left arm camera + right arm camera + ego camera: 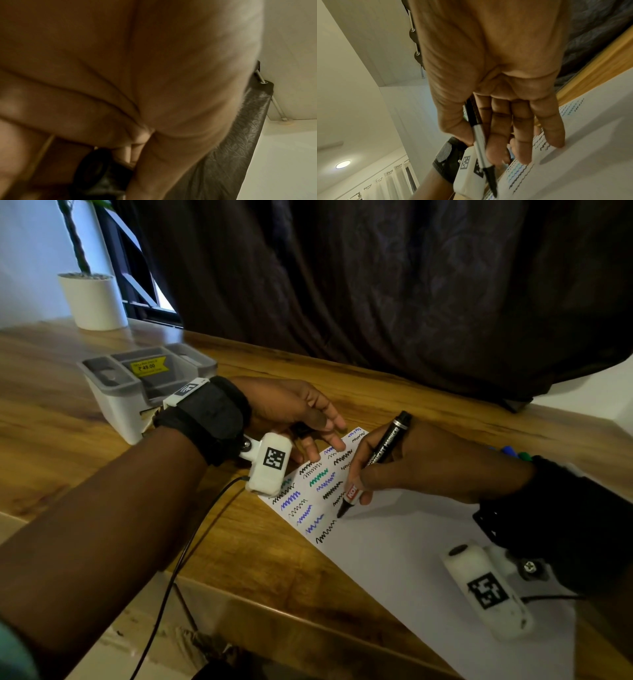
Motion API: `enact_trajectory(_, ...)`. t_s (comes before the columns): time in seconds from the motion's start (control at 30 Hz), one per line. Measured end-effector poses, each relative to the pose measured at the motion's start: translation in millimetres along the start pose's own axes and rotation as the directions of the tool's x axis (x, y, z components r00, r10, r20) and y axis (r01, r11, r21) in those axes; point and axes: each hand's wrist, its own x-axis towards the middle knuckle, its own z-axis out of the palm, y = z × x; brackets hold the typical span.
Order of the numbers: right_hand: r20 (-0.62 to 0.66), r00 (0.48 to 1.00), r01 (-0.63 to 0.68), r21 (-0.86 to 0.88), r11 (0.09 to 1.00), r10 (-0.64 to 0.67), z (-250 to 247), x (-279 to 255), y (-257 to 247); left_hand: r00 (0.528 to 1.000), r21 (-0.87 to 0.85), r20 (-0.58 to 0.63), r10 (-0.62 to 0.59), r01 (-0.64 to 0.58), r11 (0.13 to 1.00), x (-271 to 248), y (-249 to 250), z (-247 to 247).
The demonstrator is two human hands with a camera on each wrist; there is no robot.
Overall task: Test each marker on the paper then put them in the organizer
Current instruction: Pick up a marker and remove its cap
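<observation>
My right hand grips an uncapped black marker like a pen. Its tip touches the white paper just below a column of black, blue and green squiggles. The right wrist view shows the same marker between thumb and fingers above the paper. My left hand rests its fingertips on the paper's far left corner, with a black cap tucked under the fingers. In the left wrist view the cap sits between thumb and fingers. The grey organizer stands at the left.
Blue and green markers lie on the table behind my right wrist. A white plant pot stands at the far left corner of the wooden table. A dark curtain hangs along the back edge. A black cable trails off the front edge.
</observation>
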Motion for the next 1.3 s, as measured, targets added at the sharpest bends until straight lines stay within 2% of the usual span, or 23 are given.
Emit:
enact_trajectory(0.17,-0.177,0.983,-0.016,0.176,0.984,0.048,-18.0,3.4,0.2,0.991,-0.036,-0.091,0.095,-0.099,0.994,2.6,0.2,-6.0)
enact_trajectory(0.37,-0.415,0.903,0.093,0.439,0.894,0.110,-44.7,14.0,-1.7,0.944,-0.101,-0.273,0.184,-0.218,0.971,6.8,0.7,-9.9)
enact_trajectory(0.47,-0.455,0.864,0.101,0.576,0.811,0.216,-50.2,18.5,3.8,0.935,-0.058,-0.287,0.207,-0.233,0.971,6.0,-1.0,-10.9)
enact_trajectory(0.57,-0.446,0.844,0.097,0.675,0.732,0.299,-49.2,19.8,10.1,0.948,-0.167,-0.252,0.195,-0.241,0.956,6.4,-1.9,-10.7)
enact_trajectory(0.67,-0.449,0.839,0.106,0.689,0.717,0.308,-45.7,17.3,16.5,0.954,-0.270,-0.206,0.218,-0.270,0.924,7.7,-0.7,-9.0)
enact_trajectory(0.77,-0.484,0.826,0.118,0.648,0.752,0.287,-41.1,12.5,22.1,0.943,-0.298,-0.181,0.279,-0.323,0.899,9.3,-1.5,-7.8)
enact_trajectory(1.0,-0.497,0.835,0.090,0.544,0.834,0.234,-39.2,5.6,20.8,0.901,-0.098,-0.262,0.346,-0.382,0.919,9.4,1.2,-7.0)
enact_trajectory(1.3,-0.485,0.855,0.095,0.495,0.864,0.184,-35.1,6.7,18.0,0.893,-0.118,-0.246,0.377,-0.414,0.903,8.9,3.6,-3.2)
